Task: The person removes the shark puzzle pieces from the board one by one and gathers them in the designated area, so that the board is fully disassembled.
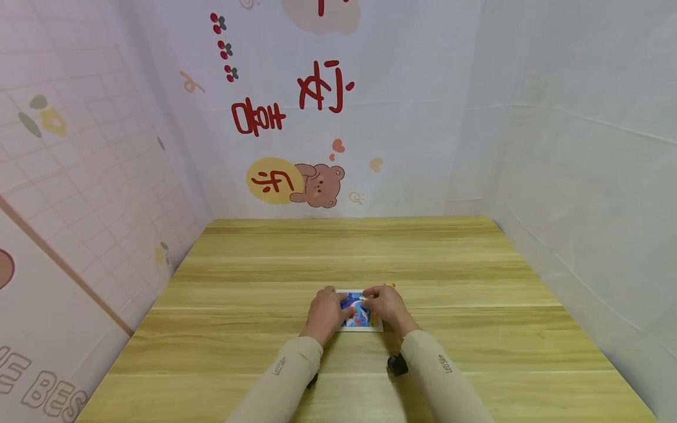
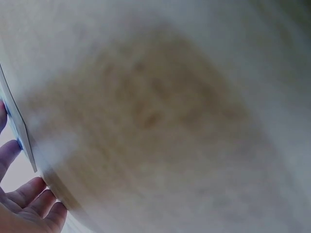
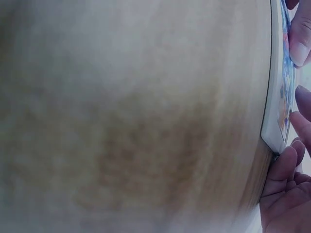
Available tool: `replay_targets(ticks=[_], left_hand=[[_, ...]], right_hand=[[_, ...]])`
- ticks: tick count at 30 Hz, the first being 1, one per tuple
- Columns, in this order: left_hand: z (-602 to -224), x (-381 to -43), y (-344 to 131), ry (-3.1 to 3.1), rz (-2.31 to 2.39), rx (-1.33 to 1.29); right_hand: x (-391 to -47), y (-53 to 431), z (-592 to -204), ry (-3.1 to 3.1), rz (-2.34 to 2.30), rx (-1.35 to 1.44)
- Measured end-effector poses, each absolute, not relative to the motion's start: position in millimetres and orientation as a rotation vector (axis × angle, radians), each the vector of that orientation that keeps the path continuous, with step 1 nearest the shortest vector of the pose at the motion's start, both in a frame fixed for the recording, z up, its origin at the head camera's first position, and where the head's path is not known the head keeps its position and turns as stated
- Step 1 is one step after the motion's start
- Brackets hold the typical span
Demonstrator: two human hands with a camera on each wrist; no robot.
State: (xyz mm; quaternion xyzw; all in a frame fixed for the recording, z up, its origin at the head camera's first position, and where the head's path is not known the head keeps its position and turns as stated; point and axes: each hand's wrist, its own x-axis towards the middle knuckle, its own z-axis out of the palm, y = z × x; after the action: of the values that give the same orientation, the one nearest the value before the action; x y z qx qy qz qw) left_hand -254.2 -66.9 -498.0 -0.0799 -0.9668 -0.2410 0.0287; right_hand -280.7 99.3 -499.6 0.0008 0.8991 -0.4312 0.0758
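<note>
A small flat picture board [image 1: 359, 317] with a white border lies on the table, printed in blue with red and orange bits. At its left side is my left hand [image 1: 325, 313], thumb and forefinger reaching over the picture, the other fingers beside the edge. My right hand [image 1: 388, 304] bends over the upper right part, thumb and forefinger close together by a small whitish patch; I cannot tell whether they pinch a piece. In the right wrist view, fingertips [image 3: 300, 51] touch the face of the board [image 3: 274, 107]. The left wrist view catches the board's edge [image 2: 22, 128] beside curved fingers.
Just behind my right hand lies a small orange-yellow item [image 1: 390, 285], partly hidden. The wooden table [image 1: 238, 276] meets printed white cloth walls [image 1: 412, 135] at the back and sides. A black wrist device [image 1: 398, 364] hangs by the right sleeve.
</note>
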Motion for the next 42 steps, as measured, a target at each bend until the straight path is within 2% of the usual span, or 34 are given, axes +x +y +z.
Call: replay_targets(ticks=[10,23,42], left_hand=[[-494.6,-252.9,-66.0,-2.977,-0.736,-0.264],[-498.6,-254.5,-67.0,-2.98,-0.727,-0.274],[-497.2,-251.8,-66.4,-2.946,-0.694,-0.306]], right_hand=[[-281.3,98.7,-497.0,2.692,-1.275,-0.065],[-281.4,99.0,-503.1,2.526,-1.556,-0.038],[-280.5,94.5,-501.3,2.632,-1.479,-0.038]])
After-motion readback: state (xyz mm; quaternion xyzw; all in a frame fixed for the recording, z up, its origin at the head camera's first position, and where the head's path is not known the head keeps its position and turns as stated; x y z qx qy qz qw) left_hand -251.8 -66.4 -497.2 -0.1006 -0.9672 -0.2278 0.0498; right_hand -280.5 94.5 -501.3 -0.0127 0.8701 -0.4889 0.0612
